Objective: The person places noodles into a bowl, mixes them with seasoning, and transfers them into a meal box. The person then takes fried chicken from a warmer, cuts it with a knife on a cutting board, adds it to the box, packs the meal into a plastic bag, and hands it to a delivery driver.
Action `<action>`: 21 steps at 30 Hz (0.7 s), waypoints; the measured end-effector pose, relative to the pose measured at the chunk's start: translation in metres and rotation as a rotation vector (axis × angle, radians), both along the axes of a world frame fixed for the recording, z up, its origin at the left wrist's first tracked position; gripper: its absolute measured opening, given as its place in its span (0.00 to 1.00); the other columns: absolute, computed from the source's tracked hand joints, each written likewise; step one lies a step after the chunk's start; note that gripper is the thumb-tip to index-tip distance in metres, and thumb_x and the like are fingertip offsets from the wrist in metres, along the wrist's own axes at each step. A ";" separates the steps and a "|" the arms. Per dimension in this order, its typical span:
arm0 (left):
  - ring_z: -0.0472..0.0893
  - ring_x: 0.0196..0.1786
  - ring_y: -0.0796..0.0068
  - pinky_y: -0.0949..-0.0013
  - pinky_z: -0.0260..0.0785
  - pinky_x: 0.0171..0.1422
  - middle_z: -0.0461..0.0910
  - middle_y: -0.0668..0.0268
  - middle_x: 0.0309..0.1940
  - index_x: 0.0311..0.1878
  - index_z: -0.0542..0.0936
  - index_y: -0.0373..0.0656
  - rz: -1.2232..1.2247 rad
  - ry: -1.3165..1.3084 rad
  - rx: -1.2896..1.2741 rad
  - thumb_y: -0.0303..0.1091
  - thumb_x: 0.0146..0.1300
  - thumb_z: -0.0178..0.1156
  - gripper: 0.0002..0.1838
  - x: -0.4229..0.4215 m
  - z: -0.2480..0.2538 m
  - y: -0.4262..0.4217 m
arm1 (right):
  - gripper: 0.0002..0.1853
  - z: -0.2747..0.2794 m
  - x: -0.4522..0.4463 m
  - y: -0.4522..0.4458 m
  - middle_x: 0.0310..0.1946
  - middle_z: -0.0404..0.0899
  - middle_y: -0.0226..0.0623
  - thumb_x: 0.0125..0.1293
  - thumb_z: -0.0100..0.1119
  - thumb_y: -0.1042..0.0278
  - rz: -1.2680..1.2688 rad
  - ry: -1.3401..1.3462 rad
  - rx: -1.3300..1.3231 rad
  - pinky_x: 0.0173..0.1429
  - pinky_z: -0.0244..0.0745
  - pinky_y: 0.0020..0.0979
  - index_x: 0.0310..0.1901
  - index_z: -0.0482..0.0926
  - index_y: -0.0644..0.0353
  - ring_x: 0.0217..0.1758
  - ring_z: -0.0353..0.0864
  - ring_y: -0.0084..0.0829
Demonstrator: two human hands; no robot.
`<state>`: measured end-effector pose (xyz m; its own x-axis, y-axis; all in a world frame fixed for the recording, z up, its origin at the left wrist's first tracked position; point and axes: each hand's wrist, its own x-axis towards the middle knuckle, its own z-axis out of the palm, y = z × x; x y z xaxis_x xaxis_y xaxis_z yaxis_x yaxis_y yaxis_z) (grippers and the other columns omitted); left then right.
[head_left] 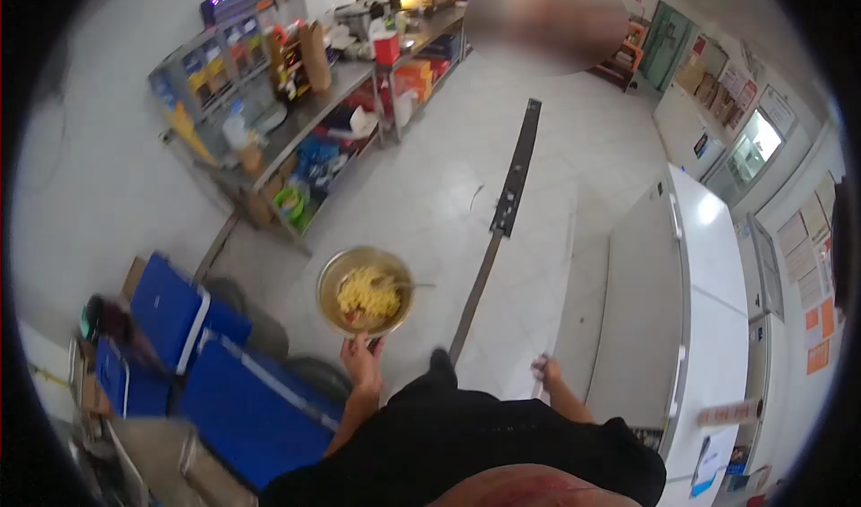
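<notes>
My left hand grips a round metal mixing bowl from below, at its near edge, and carries it out in front of me above the floor. Yellow food in small pieces fills its bottom, with a reddish-brown patch toward the near side. A thin utensil handle sticks out over the bowl's right rim; its other end is hidden in the food. Low at my right side, my right hand is closed. Something small and whitish shows at its fingers, too blurred to name.
Blue cooler boxes stand at my left. A metal worktable with loaded shelves runs along the left wall. White chest freezers line the right side. A dark strip crosses the tiled floor ahead. A blurred shape hides the far end.
</notes>
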<state>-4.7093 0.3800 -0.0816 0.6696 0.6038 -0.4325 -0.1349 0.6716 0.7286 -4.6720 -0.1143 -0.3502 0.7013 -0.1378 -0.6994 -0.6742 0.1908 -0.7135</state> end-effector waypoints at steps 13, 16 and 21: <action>0.75 0.54 0.64 0.65 0.77 0.57 0.70 0.62 0.54 0.60 0.69 0.39 0.077 -0.067 -0.149 0.26 0.62 0.54 0.21 0.706 -0.016 -0.019 | 0.18 -0.023 0.486 0.008 0.32 0.79 0.38 0.67 0.51 0.53 0.565 0.469 -0.254 0.32 0.74 0.36 0.47 0.76 0.59 0.30 0.78 0.31; 0.73 0.57 0.67 0.64 0.75 0.61 0.70 0.62 0.53 0.61 0.68 0.40 0.028 -0.091 -0.229 0.27 0.63 0.55 0.22 0.841 0.007 -0.034 | 0.15 -0.026 0.692 0.001 0.28 0.79 0.36 0.66 0.52 0.55 0.669 0.378 -0.329 0.30 0.73 0.35 0.44 0.79 0.58 0.27 0.78 0.30; 0.74 0.56 0.71 0.64 0.75 0.62 0.69 0.64 0.53 0.58 0.69 0.42 -0.087 -0.002 -0.213 0.28 0.65 0.54 0.18 1.056 -0.011 -0.005 | 0.12 -0.034 1.144 0.019 0.22 0.79 0.32 0.64 0.55 0.58 0.835 -0.212 -0.669 0.26 0.71 0.33 0.39 0.82 0.56 0.22 0.77 0.28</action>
